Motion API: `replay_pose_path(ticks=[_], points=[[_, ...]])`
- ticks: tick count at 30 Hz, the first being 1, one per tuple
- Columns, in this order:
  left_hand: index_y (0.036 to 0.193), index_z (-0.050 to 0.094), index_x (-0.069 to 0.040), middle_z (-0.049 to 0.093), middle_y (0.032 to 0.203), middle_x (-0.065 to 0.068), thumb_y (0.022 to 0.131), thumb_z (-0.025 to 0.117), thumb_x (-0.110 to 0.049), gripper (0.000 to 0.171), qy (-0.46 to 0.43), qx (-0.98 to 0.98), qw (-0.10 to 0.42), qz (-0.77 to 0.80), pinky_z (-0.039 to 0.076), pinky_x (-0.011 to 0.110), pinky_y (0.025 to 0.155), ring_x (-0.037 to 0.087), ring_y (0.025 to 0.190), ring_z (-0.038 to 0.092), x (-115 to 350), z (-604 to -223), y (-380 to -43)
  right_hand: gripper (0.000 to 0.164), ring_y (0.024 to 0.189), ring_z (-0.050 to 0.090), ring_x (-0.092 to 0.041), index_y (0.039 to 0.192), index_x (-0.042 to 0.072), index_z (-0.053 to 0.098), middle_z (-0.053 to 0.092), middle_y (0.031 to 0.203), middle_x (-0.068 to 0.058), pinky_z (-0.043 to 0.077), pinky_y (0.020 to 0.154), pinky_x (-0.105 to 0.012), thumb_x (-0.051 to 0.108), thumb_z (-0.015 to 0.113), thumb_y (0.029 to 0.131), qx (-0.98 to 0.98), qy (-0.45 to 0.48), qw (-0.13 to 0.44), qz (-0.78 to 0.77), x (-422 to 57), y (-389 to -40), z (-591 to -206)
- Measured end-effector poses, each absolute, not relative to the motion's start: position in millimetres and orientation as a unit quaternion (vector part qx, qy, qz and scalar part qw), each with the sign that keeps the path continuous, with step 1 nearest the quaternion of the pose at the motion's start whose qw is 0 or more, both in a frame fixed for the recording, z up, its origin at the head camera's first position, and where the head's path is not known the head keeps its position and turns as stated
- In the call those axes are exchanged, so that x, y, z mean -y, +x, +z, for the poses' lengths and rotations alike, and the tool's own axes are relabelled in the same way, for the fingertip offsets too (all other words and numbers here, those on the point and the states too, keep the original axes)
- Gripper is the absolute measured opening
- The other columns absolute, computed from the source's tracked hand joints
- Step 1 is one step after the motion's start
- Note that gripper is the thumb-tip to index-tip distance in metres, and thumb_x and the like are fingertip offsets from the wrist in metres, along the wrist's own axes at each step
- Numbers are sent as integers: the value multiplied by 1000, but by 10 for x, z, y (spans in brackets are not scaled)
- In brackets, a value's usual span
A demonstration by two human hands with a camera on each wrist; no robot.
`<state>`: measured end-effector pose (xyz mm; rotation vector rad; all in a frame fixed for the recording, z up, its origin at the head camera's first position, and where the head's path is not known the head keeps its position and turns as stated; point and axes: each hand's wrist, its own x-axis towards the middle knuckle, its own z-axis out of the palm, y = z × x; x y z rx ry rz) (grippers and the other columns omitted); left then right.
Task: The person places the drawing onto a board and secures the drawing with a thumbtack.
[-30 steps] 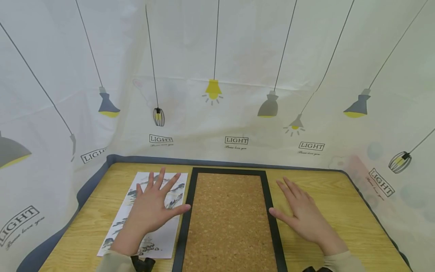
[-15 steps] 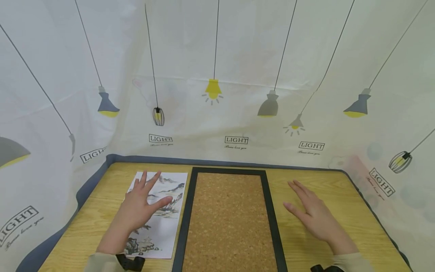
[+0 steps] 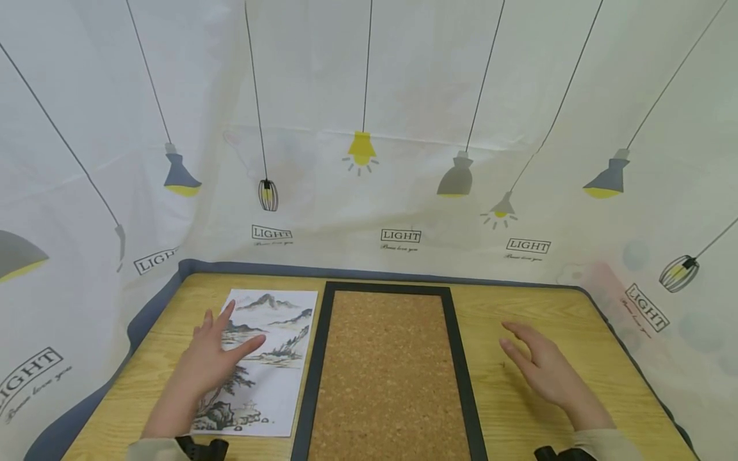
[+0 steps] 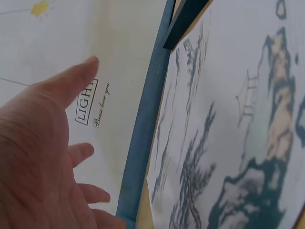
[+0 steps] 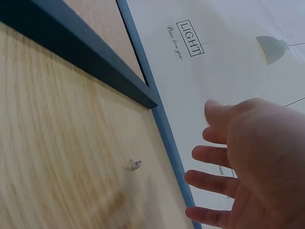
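Observation:
My left hand [image 3: 204,362] hovers with spread fingers over the left edge of a white sheet printed with an ink landscape [image 3: 282,384]. It holds nothing and hides part of the sheet. My right hand [image 3: 548,371], its fingers loosely extended, is above the table to the right of a black-framed cork board [image 3: 392,371]. Nothing is in its grasp. A small clear pin [image 5: 136,165] stands on the wood in the right wrist view, near that hand. The same view shows its fingers [image 5: 212,181] apart from one another.
The wooden table [image 3: 478,307] has a dark blue edge [image 3: 277,271] along the back. White cloth [image 3: 323,83] printed with lamps hangs behind and at both sides. The cork board lies flat in the middle, just right of the sheet.
Both hands have moved outward, away from the cork board. The left has drawn left and uncovered more of the landscape; the right has shifted right. Board and sheet have stayed put.

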<state>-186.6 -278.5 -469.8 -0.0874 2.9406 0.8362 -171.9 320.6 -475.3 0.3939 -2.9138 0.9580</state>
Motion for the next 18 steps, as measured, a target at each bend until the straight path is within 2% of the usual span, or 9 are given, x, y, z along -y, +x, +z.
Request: replay_pose_path(ticks=[5, 9, 14, 18], points=[[170, -5, -11, -7, 166, 40, 91, 59, -81, 123, -80, -945, 66, 310, 18, 84, 109, 69, 146, 5, 2918, -4754, -1863, 51, 128, 56, -51, 149, -7, 52, 54, 147, -31, 49, 98, -67, 29, 55, 113, 944, 119, 13, 306, -3244, -1727, -4822], [168, -7, -4, 1, 168, 38, 91, 60, -81, 127, -118, -930, 77, 339, 20, 77, 115, 64, 149, 10, 2993, -4755, -1851, 43, 124, 59, -47, 145, -6, 57, 59, 142, -29, 52, 96, -65, 20, 59, 111, 943, 116, 7, 313, -3268, -1735, -4877], [166, -2, 4, 9, 165, 42, 90, 66, -76, 130, -148, -925, 79, 342, 23, 75, 115, 65, 146, 15, 3050, -4726, -1844, 36, 112, 67, -37, 139, -4, 63, 68, 129, -21, 59, 89, -53, 8, 65, 106, 940, 106, -4, 324, -3274, -1742, -4952], [165, 4, 7, 14, 163, 43, 87, 80, -63, 129, -158, -927, 65, 334, 26, 75, 114, 66, 144, 18, 3067, -4744, -1830, 32, 100, 69, -26, 132, -5, 67, 72, 115, -11, 60, 81, -42, 2, 70, 101, 937, 111, -16, 330, -3270, -1752, -4987]])
